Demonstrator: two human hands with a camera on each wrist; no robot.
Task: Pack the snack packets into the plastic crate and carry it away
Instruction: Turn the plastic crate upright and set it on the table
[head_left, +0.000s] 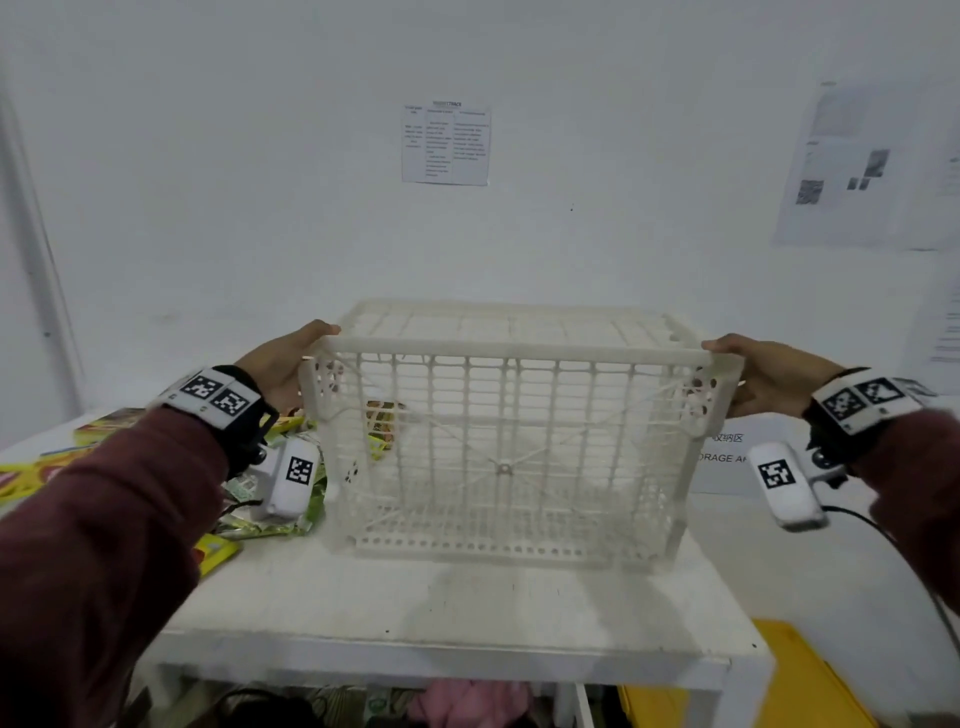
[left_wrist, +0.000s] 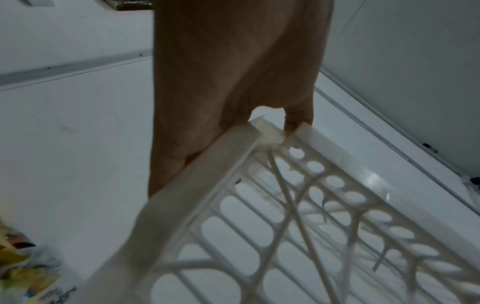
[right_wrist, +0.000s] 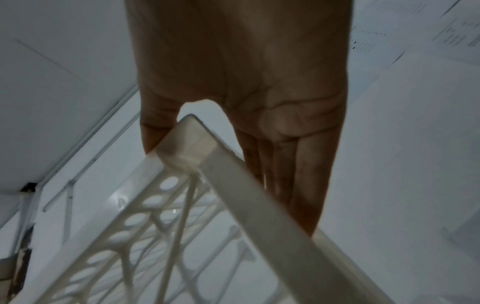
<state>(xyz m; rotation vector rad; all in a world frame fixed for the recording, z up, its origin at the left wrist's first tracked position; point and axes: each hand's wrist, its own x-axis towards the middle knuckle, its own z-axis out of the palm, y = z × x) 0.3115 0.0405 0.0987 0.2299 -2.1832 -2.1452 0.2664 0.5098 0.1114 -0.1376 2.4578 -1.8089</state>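
Observation:
A white lattice plastic crate (head_left: 498, 441) is over the white table (head_left: 441, 613), its near wall facing me; whether its base touches the table I cannot tell. My left hand (head_left: 291, 364) grips its top left corner, thumb on the rim and fingers down the side wall. My right hand (head_left: 753, 374) grips the top right corner the same way. The wrist views show each corner (left_wrist: 259, 131) (right_wrist: 192, 142) held between thumb and fingers. Yellow and green snack packets (head_left: 270, 519) lie on the table to the left. One packet (head_left: 382, 421) shows through the lattice.
More packets (head_left: 31, 467) reach the table's left edge. A printed sign (head_left: 727, 457) lies to the right of the crate. A yellow bin (head_left: 810, 686) stands on the floor at lower right. Pink cloth (head_left: 467, 706) sits under the table. The wall is close behind.

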